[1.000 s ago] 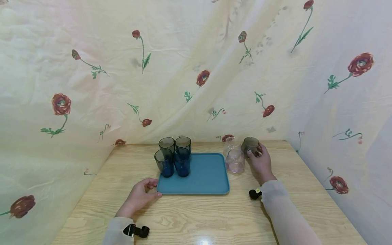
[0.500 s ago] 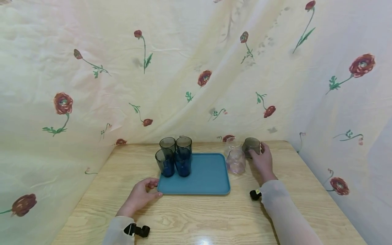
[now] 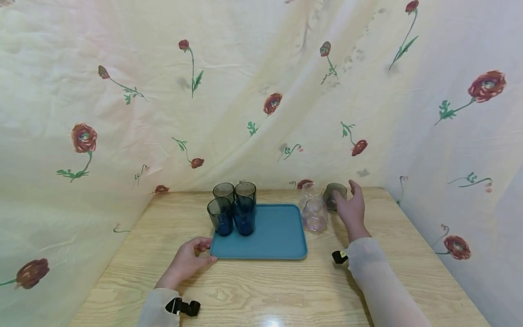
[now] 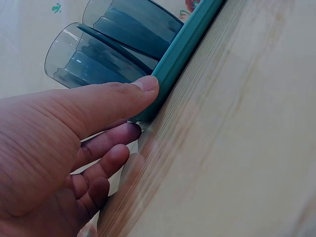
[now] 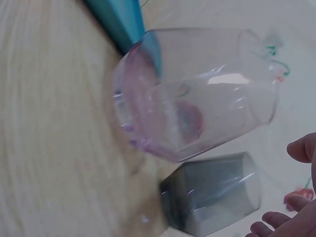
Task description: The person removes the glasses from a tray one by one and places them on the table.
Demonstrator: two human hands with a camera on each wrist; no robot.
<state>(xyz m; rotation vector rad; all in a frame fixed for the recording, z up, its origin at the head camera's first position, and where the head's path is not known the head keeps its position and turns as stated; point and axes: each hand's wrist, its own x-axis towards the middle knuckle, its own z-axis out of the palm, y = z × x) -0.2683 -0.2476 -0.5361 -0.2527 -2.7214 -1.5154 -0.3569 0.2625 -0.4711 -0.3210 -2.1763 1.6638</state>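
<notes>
My left hand (image 3: 187, 262) holds the front left corner of a blue tray (image 3: 279, 231), thumb on the front edge and fingers by the left side. Several tall dark blue glasses (image 3: 221, 219) stand upright at the tray's left end. On the right, my right hand (image 3: 352, 210) is spread beside a smoky grey glass (image 3: 330, 203), which stands upright on the table. In the right wrist view, a gap shows between the fingers and the grey glass (image 5: 217, 192). A clear pinkish glass (image 3: 315, 219) stands between the tray and the grey one.
Another clear glass (image 3: 308, 194) stands behind the pinkish one, near the back edge of the wooden table (image 3: 245, 290). A flowered cloth (image 3: 229, 122) hangs behind and along the sides. Bare blue surface shows on the tray's right half.
My right hand has let go of the grey glass, its fingers spreading and drawing away to the right. The glass stays in place. My left hand remains at the tray corner.
</notes>
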